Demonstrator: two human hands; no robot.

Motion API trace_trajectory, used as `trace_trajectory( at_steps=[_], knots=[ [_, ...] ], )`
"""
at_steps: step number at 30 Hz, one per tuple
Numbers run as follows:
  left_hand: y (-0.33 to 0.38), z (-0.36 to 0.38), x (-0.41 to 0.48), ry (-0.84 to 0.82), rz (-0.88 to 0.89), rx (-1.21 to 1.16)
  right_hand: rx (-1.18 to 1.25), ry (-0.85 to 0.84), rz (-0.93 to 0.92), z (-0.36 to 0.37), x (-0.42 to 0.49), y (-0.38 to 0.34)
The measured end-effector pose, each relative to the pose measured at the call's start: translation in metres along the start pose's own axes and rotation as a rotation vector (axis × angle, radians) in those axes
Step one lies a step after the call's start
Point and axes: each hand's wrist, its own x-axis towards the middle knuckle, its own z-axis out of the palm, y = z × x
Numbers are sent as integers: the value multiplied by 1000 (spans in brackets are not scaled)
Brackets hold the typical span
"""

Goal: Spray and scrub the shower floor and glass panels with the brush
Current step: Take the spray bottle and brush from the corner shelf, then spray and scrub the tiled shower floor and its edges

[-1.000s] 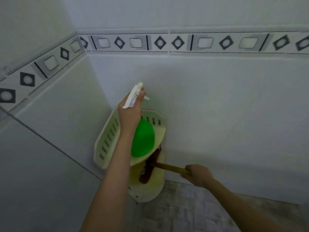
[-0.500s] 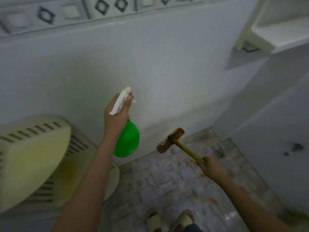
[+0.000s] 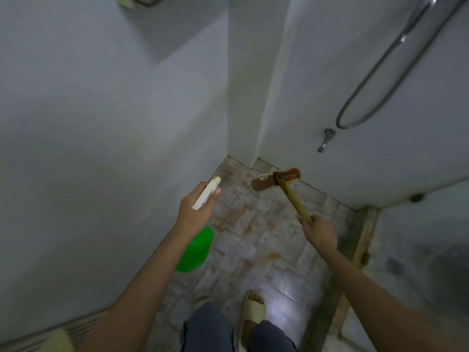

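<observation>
My left hand [image 3: 196, 214] grips the green spray bottle [image 3: 195, 250] at centre frame; my right hand [image 3: 320, 231] clasps the brush [image 3: 276, 179], its worn brown head over the stained shower floor [image 3: 253, 250], centre-right.

Bare forearms and hands [image 3: 195, 212], blue-grey trousers [image 3: 208, 329], pale beige slide sandals [image 3: 253, 311].
</observation>
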Motion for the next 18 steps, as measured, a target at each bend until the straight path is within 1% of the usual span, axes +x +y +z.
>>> trace_trajectory(
  at_steps=[3,7,10,13,18],
  knots=[
    [-26,57,27,-161,-26,52,101,32,136,15,36,37],
    [-93,136,67,-333,-47,149,191,85,278,63,96,90],
    [-158,198,93,-403,-29,214,266,125,365,116,144,136],
    [-222,260,114,-476,11,220,330,153,434,175,187,188],
    [-317,356,148,-634,101,372,289,220,484,256,257,265]
  ],
)
